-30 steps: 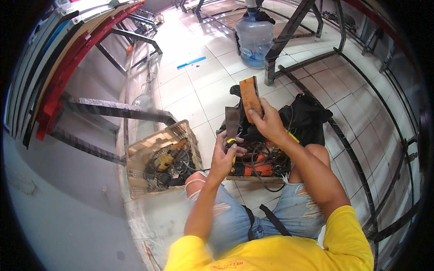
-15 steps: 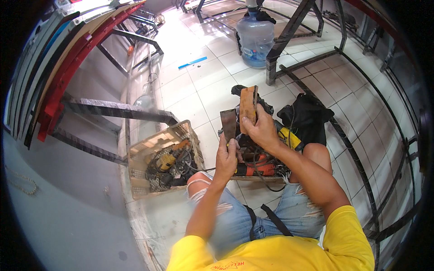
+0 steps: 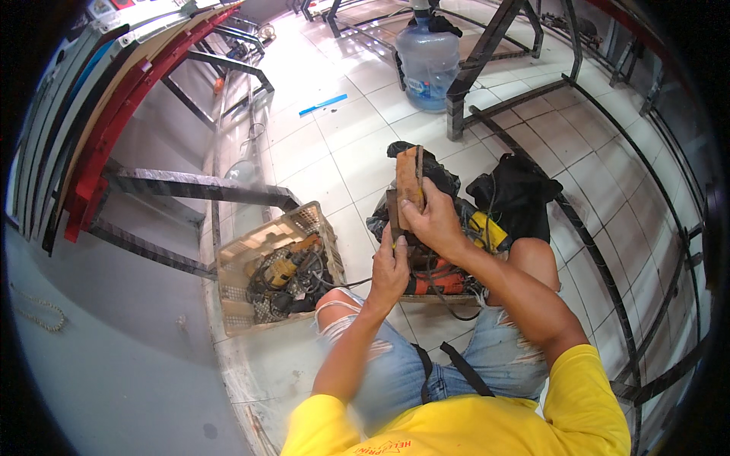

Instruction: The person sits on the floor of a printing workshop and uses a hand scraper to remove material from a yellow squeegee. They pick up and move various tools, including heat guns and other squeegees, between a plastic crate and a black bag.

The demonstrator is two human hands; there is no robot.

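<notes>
My left hand [image 3: 390, 267] is closed on the lower end of a scraper [image 3: 392, 207] with a flat, dark brown blade held upright. My right hand [image 3: 435, 220] grips a worn wooden block [image 3: 409, 173] with a dark strip along its right edge, thumb on its near face. The block overlaps the blade, hiding part of it; whether they touch I cannot tell. Beneath both hands, between my knees, lies a container of tools, among them an orange power tool [image 3: 441, 283] and a yellow one [image 3: 489, 230]. Black plastic [image 3: 437, 171] bunches behind the block.
Left of my knee stands a beige plastic crate [image 3: 230, 304] with power tools and cords. Black cloth [image 3: 518, 201] lies to the right, beside metal frame bars [image 3: 593, 239]. Ahead are a large water bottle [image 3: 427, 64] and a blue strip [image 3: 323, 104] on the tiled floor.
The scraper and the wooden block have come together: my left hand moved right, my right hand slightly left. The block now covers part of the blade that was visible beside it.
</notes>
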